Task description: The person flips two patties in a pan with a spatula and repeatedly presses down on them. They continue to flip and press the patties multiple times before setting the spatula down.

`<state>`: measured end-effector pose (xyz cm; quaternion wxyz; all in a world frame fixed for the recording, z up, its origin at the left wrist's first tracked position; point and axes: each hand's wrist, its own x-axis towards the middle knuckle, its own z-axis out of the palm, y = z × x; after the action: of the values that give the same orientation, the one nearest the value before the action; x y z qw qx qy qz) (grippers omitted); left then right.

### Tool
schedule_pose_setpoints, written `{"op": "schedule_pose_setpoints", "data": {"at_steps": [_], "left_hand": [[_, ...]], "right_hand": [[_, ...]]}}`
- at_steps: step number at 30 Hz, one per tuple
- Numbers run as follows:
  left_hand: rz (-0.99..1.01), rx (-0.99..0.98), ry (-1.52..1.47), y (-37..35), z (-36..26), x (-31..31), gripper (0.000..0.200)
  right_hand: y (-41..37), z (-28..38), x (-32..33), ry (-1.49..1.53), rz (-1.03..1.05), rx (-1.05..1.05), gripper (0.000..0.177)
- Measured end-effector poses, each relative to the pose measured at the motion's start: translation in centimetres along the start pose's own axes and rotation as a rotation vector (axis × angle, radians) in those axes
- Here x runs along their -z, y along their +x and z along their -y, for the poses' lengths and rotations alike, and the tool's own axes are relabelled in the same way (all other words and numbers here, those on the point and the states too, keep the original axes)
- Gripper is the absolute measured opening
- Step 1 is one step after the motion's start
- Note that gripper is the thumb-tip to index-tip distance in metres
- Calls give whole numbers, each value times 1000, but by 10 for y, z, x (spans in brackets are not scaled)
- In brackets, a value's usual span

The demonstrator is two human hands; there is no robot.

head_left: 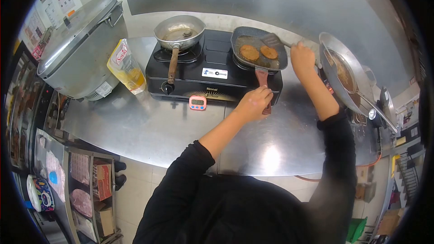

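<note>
My left hand (255, 103) is wrapped round the reddish-brown handle of a dark square frying pan (242, 34), which sits on the right burner of a black two-burner gas stove (212, 74). Two browned round patties (249, 53) lie side by side in oil in the pan. In my right hand (302, 58) is a dark slotted spatula (271, 40), its blade over the pan's upper right part, close to the right patty. A metal saucepan (180, 20) with a wooden handle stands on the left burner.
A pink timer (197, 103) stands at the stove's front edge. Left of the stove are an oil pouch (127, 68) and a large lidded metal pot (86, 54). On the right stands a wide metal wok (330, 45) with brown contents and a long-handled utensil. Steel counter (181, 129) runs along the front.
</note>
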<state>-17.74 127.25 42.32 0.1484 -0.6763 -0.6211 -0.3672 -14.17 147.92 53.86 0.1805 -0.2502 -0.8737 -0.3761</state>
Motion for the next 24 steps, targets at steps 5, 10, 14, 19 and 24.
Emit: {"op": "schedule_pose_setpoints", "data": {"at_steps": [5,10,14,19,24], "left_hand": [[-61,20,-26,-2,0,-2,51],[-119,72,29,-7,-6,-4,53],[-72,96,11,-7,-5,-8,58],[-39,68,48,-7,-2,-7,61],[-20,63,98,-6,1,-11,62]], "right_hand": [[8,-42,31,107,356,-46,19],[6,-27,7,346,584,-99,26],[11,-4,1,280,781,-101,30],[-4,23,10,156,731,56,25],[-19,34,6,134,641,5,23]]}}
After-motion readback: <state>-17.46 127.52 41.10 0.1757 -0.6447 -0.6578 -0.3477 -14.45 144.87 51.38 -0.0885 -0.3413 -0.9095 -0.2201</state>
